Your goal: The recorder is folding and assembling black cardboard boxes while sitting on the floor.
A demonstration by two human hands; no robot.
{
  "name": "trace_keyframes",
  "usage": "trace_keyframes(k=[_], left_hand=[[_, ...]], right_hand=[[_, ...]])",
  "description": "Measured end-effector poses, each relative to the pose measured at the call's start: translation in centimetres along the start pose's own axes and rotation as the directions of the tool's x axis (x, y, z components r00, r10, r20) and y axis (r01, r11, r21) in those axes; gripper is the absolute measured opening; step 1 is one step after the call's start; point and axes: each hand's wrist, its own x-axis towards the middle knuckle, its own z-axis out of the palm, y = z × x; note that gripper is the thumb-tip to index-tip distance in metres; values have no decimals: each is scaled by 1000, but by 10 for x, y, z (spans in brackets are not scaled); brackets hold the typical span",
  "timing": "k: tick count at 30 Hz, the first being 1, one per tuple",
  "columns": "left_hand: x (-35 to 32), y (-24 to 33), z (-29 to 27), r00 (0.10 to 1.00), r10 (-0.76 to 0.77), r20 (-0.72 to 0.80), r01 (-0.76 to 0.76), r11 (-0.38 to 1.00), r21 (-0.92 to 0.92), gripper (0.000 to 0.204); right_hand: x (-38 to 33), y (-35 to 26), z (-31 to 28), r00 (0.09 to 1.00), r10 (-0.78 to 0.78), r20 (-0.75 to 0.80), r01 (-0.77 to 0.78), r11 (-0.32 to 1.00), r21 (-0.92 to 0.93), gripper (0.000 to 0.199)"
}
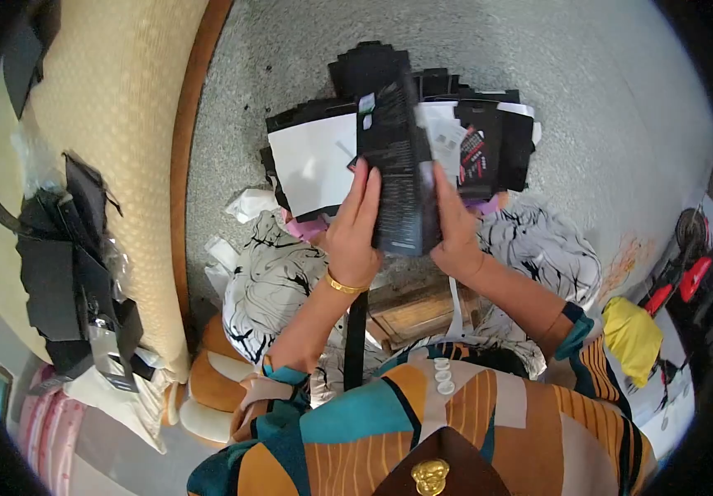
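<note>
Between my two hands is a long black box [398,174] with printed lines on its face and a small pale label near its far end. My left hand [352,236], with a gold bangle at the wrist, is closed against the box's left side, fingers pressed along its face. On the opposite side my right hand [454,231] grips its edge. Beneath and beyond the box lie several flattened black cartons [369,70]. A white sheet or panel [315,161] lies on the left of them, and a black carton with pink and white print [474,157] on the right.
A cream mattress [141,149] with a wooden edge runs along the left, with black card pieces and clear plastic [67,273] heaped on it. Brown and white cushioned shapes [212,372] are at lower left. A yellow cloth [631,339] and red items [691,281] lie at right.
</note>
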Motion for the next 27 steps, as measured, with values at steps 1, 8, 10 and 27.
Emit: trace_keyframes(k=[1,8,10,27], left_hand=[[8,-6,0,996,90,-19,-89,995,39,66],[-3,-13,-40,892,60,-448,-70,998,-4,64],[-17,-8,-40,873,-30,-487,-140,941,-308,82],[-110,5,42,917,209,-341,-260,959,-111,87]], right_hand=[[4,7,6,998,-2,-61,8,995,95,80],[25,6,34,991,-97,-90,114,971,209,71],[20,2,44,982,-130,-134,164,946,278,68],[-118,-12,40,897,441,19,-158,281,947,24]])
